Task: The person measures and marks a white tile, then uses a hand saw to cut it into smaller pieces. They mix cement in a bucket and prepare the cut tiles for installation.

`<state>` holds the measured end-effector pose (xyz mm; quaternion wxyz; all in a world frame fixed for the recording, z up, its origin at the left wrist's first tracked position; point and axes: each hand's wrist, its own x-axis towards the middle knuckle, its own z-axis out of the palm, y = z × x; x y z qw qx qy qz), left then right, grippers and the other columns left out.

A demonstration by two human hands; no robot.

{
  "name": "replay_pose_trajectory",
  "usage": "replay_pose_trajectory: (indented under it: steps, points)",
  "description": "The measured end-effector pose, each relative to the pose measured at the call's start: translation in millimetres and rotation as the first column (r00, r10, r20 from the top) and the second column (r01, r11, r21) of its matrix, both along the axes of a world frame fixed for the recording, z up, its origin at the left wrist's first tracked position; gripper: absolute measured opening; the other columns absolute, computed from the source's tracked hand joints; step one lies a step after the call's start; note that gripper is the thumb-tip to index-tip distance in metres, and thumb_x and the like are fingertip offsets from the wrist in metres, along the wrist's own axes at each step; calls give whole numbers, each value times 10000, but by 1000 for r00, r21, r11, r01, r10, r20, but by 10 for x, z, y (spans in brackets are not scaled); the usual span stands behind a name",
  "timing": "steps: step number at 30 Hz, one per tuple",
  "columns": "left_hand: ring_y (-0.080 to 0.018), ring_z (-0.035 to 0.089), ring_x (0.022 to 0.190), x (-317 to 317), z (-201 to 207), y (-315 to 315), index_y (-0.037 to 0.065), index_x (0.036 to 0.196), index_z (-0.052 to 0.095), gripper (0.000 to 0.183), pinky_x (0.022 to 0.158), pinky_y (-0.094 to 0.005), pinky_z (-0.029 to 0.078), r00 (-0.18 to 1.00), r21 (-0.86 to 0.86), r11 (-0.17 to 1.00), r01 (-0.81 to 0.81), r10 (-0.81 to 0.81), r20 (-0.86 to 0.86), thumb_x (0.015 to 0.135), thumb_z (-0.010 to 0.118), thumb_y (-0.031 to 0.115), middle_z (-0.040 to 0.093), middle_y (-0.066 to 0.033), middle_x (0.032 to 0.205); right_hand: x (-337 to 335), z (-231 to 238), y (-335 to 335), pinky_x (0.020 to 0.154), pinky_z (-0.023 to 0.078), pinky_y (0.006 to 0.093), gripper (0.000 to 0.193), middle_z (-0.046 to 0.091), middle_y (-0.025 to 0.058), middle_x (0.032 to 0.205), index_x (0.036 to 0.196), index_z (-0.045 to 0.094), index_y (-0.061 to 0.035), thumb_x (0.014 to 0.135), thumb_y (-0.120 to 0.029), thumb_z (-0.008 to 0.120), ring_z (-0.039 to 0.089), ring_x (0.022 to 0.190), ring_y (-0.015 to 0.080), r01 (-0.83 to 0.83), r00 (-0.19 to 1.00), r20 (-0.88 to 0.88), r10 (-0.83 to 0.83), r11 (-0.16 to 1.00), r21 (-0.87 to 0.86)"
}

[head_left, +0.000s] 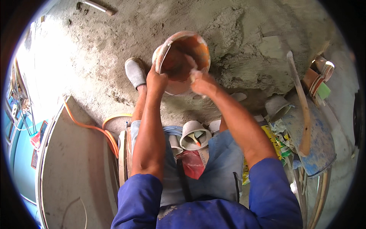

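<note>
A plaster-smeared bucket (pixel 205 51) with an orange inner wall is tipped so its mouth faces up toward me, over the rough floor. My left hand (pixel 157 80) is closed on the bucket's near-left edge. At the opposite side of the mouth is my right hand (pixel 203 82), its fingers curled and slightly blurred by motion. A pale shape sticks out beyond those fingers into the bucket, but what it is cannot be made out. Inside, the bucket's bottom lies in shadow and looks reddish brown.
Wet mortar (pixel 244 53) covers the ground ahead. A hammer (pixel 97 6) lies far left. Left of me are an orange hose (pixel 89 126) and a curved panel (pixel 76 160). A small grey bucket (pixel 185 143) holds a brush; a wooden handle (pixel 301 103) leans by a blue drum (pixel 320 145).
</note>
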<state>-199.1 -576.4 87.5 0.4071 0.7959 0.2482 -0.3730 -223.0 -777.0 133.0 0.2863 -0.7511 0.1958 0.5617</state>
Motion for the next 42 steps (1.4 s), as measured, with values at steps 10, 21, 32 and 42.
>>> replay_pose_trajectory:
  steps: [10, 21, 32, 42]
  points:
    - [-190, 658, 972, 79, -29, 27, 51, 1366, 589, 580, 862, -302, 508, 997, -133, 989, -71, 71, -5, 797, 535, -50, 691, -92, 1086, 22, 588, -15, 937, 528, 449, 654, 656, 267, 1235, 1466, 485, -59, 848, -198, 647, 665, 1077, 434, 44, 998, -46, -33, 967, 249]
    - [-264, 677, 980, 103, 4, 13, 43, 1394, 557, 599, 859, -336, 514, 997, -99, 994, -53, 47, -56, 798, 564, -15, 696, -177, 1063, 245, -112, -233, 750, 570, 440, 313, 715, 188, 1004, 1124, 655, -72, 867, -246, 694, 711, 876, 321, 169, 984, 14, -178, 955, 245]
    - [-366, 680, 1105, 62, 30, -39, 44, 1447, 517, 671, 945, -390, 509, 1000, -25, 1000, 19, -20, -10, 779, 583, 22, 696, -274, 1137, -131, 231, -133, 410, 455, 320, 252, 552, 28, 771, 1154, 603, -115, 937, -227, 667, 532, 516, 146, 851, 494, -368, -788, 526, 16]
    - [-364, 696, 1051, 73, -16, -13, 45, 1404, 550, 632, 914, -406, 520, 999, -109, 993, -42, 40, -18, 773, 574, 32, 699, -284, 1051, 336, 481, 117, 476, 496, 308, 586, 632, 72, 826, 1453, 515, -102, 926, -280, 698, 589, 556, 138, 579, 815, -165, -555, 770, 267]
